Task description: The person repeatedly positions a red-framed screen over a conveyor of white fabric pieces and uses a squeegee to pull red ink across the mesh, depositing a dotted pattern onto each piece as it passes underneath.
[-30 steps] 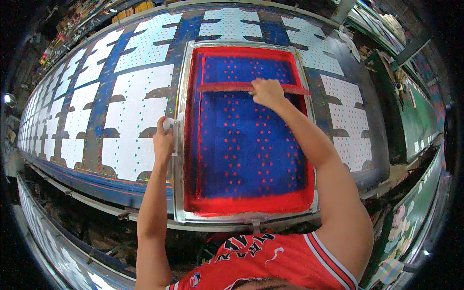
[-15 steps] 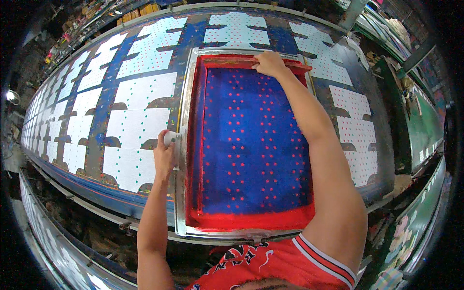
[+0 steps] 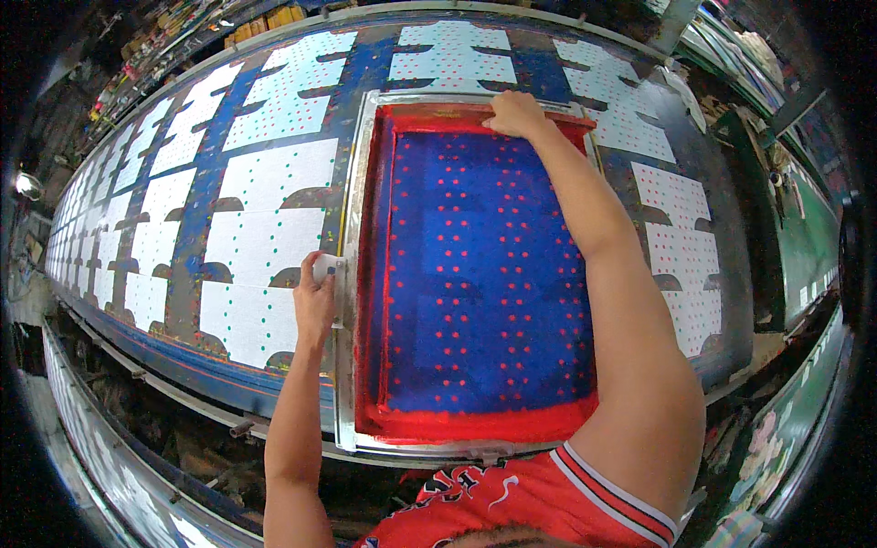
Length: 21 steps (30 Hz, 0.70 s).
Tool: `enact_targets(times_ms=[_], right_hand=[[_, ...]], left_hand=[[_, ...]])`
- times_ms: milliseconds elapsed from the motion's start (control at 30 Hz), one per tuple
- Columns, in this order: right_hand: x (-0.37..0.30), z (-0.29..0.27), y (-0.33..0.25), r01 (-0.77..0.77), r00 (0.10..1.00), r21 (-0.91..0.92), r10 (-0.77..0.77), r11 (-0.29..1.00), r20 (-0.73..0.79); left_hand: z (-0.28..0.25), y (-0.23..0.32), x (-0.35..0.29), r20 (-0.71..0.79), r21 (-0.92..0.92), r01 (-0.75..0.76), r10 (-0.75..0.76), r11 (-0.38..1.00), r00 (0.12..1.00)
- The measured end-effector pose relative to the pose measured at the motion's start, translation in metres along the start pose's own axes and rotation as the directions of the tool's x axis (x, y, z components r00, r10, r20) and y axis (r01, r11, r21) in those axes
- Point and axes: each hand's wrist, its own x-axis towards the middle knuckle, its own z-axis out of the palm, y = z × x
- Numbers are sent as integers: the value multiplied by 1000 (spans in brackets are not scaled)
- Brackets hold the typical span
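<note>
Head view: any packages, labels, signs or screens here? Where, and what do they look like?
Printing screen: centre of the table, metal-framed rectangle, blue mesh with red dots, red ink round the edges; left hand on its left frame, right hand at its far end.
Shirt print: bottom edge, white lettering on red cloth.
Boxes: far top edge, yellow-brown, too small to tell more.
No signs or display screens visible.
</note>
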Motion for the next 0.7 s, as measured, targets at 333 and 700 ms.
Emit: enact_targets(times_ms=[333, 700], right_hand=[[-142, -22, -71, -46, 993, 69, 39, 997, 109], [-362, -31, -193, -58, 994, 158, 43, 986, 96]], left_hand=[[0, -5, 0, -10, 64, -60, 61, 996, 998], [-3, -15, 5, 6, 71, -105, 105, 992, 994]])
